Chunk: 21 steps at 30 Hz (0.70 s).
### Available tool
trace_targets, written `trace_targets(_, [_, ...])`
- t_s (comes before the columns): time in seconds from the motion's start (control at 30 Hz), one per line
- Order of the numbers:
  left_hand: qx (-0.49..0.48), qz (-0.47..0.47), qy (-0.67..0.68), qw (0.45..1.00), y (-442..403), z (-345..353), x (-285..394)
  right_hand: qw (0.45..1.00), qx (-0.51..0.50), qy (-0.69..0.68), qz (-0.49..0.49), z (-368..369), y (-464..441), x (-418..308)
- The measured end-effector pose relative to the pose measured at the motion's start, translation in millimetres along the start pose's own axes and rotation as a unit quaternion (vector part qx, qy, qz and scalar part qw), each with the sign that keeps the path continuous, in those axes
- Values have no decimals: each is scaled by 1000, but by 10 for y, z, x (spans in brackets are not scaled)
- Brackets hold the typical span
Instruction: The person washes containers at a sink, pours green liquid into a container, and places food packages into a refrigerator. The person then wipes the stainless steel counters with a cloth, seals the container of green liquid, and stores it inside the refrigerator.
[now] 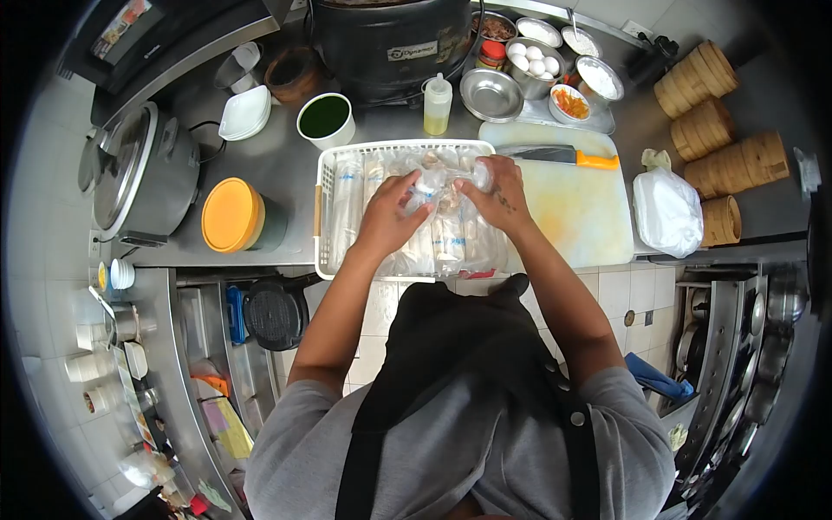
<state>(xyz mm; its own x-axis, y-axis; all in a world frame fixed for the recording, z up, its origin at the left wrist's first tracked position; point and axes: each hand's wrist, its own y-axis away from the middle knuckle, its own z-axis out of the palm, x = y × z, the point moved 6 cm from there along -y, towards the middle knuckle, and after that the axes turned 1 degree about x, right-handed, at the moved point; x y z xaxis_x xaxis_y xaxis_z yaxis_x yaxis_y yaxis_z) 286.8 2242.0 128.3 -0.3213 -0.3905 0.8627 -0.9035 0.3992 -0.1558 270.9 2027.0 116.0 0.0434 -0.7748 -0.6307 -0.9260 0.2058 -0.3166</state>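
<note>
A white plastic basket (322,217) stands at the front edge of the steel counter, filled with long packets (348,186) wrapped in clear plastic, some with blue print. Over the top of the packets, a crumpled clear plastic bag (444,179) lies between my two hands. My left hand (400,208) grips its left side with curled fingers, the thumb held apart. On the other side, my right hand (496,192) pinches the plastic between thumb and fingers. What the bag contains is partly hidden by folds and glare.
Right of the basket, a knife (598,161) with an orange handle lies on a white cutting board (572,217). An orange-lidded tub (232,215), a green-filled container (327,120), a squeeze bottle (438,106) and an egg bowl (534,65) surround it. Bamboo steamers (732,169) stand far right.
</note>
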Motion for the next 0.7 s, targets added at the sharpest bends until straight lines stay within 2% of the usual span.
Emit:
trace_targets(0.07, [131, 47, 35, 990, 171, -309, 50, 998, 23, -29, 59, -112, 134, 55])
trace_targets(0.1, [204, -7, -17, 979, 304, -504, -90, 993, 44, -48, 99, -159, 229, 221])
trace_targets(0.13, [269, -3, -74, 960, 405, -733, -191, 985, 70, -65, 141, -192, 306, 395])
trace_targets(0.17, [298, 50, -175, 937, 551, -910, -583, 982, -51, -90, 160, -7, 361, 564])
trace_targets(0.2, [308, -59, -218, 924, 676, -1006, -823, 962, -167, -116, 180, 172, 473, 777])
trace_targets(0.23, [337, -98, -89, 932, 846, -1053, -1399, 955, -202, -121, 183, 184, 588, 870])
trace_targets(0.27, [262, -153, -77, 950, 932, -1090, -1722, 946, -236, -125, 185, 194, 705, 964])
trace_targets(0.3, [167, -285, -56, 942, 906, -1042, -1531, 961, -194, -103, 170, 229, 751, 890])
trace_targets(0.33, [166, -250, -31, 953, 988, -1050, -2178, 993, -71, -42, 88, 541, 814, 1182])
trace_targets(0.37, [160, -256, -36, 953, 944, -1023, -2026, 978, -64, -100, 169, 497, 795, 1144])
trace_targets(0.4, [167, -272, -33, 947, 841, -979, -1387, 949, -147, -147, 239, 277, 667, 883])
trace_targets(0.43, [182, -276, 0, 944, 839, -1004, -1705, 931, -138, -209, 266, 232, 641, 818])
trace_targets(0.57, [165, -162, -110, 967, 752, -1055, -1587, 926, -132, -266, 234, 408, 617, 836])
trace_targets(0.63, [154, -164, -135, 965, 772, -1035, -1369, 940, -113, -257, 194, 313, 632, 830])
trace_targets(0.7, [150, -226, -72, 960, 842, -1142, -1506, 930, -118, -288, 196, 180, 652, 778])
